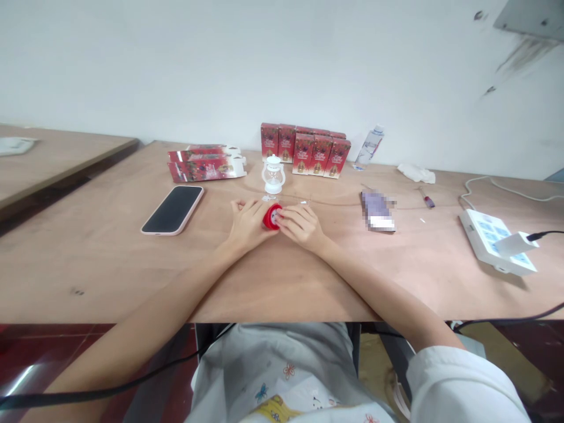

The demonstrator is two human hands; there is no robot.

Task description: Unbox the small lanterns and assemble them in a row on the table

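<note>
A small red round piece (pixel 267 218) with a pale disc set in its face is between my hands, just above the table. My left hand (pixel 249 223) wraps round its left side. The fingertips of my right hand (pixel 304 226) are pinched together on the pale disc, hiding part of it. Whatever tiny part may be between those fingertips is too small to make out. Right behind my hands a white miniature lantern (pixel 274 176) with a clear middle stands upright. Small white bits (pixel 304 202) lie on the table beyond my right fingers.
Red printed boxes (pixel 304 154) stand against the wall, near a leaning clear bottle (pixel 369 148). Flattened red cartons (pixel 207 170) and a phone (pixel 173 210) are left. To the right lie a blurred purple item (pixel 376 210), tissue (pixel 416 173), screwdriver (pixel 426 198) and power strip (pixel 491 238).
</note>
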